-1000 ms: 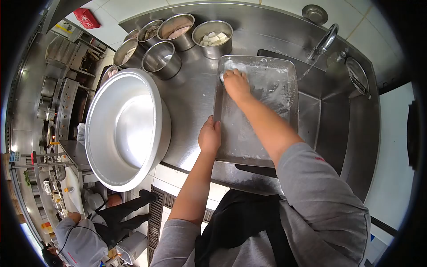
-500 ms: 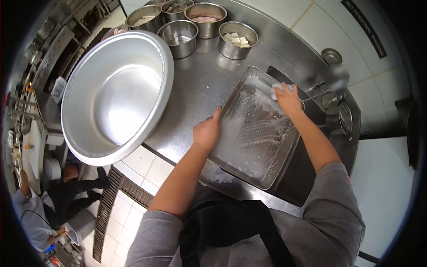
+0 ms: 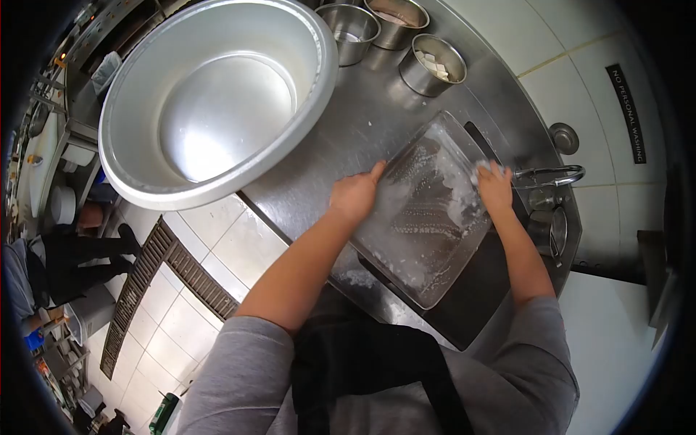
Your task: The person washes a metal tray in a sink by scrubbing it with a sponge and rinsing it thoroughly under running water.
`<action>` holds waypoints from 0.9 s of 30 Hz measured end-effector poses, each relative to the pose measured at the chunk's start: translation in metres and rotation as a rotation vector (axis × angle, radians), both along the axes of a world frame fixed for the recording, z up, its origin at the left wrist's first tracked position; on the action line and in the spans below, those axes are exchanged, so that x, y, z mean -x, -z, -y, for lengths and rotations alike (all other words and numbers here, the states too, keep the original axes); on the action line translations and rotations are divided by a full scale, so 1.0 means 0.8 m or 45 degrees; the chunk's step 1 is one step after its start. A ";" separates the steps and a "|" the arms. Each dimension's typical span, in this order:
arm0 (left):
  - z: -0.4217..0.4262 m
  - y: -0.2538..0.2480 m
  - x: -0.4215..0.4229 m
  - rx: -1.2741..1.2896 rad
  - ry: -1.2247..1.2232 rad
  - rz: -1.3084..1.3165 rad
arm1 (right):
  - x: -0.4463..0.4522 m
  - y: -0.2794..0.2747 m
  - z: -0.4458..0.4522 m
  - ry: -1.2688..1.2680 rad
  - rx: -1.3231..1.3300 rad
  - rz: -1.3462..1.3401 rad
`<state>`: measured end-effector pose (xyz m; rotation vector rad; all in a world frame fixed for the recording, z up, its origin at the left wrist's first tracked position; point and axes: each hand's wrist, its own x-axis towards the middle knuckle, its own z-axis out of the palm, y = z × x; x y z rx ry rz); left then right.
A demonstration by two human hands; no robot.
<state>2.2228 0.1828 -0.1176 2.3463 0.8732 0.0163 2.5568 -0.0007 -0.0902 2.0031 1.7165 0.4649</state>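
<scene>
Now right hand (image 3: pixel 496 191), curled over whitish scrubber (image 3: pixel 481 174), has shifted to tray (image 3: pixel 424 243) edge, right of centre; left hand (image 3: pixel 353 196), half-closed, grips left rim; scrubbing apparently reaching sides.

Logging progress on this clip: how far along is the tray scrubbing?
Partway, it seems. Done: suds are spread in streaks over much of the tray. In hand: the right hand has a blurred whitish pad at one side, while the left hand holds the opposite edge. Left: the tray is unrinsed, as the suds show; probably a rinse.
</scene>
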 end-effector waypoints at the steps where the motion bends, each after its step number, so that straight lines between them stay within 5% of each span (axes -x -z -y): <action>1: 0.000 0.000 0.001 -0.003 -0.006 0.006 | 0.009 0.003 -0.034 -0.061 -0.045 0.024; 5: 0.002 -0.002 -0.003 -0.041 0.022 -0.019 | 0.040 0.023 -0.160 -0.192 -0.159 0.024; 7: 0.003 -0.002 -0.001 -0.038 0.016 -0.017 | 0.056 0.009 -0.169 -0.008 -0.040 -0.102; 13: 0.000 -0.010 0.001 0.045 -0.014 -0.018 | 0.006 -0.003 0.010 -0.034 -0.059 -0.042; 21: -0.002 0.000 -0.001 0.073 0.002 0.034 | 0.041 -0.046 -0.064 0.106 0.098 -0.030; 27: -0.003 -0.010 0.000 0.091 -0.005 0.033 | 0.009 -0.029 0.038 0.166 0.187 0.044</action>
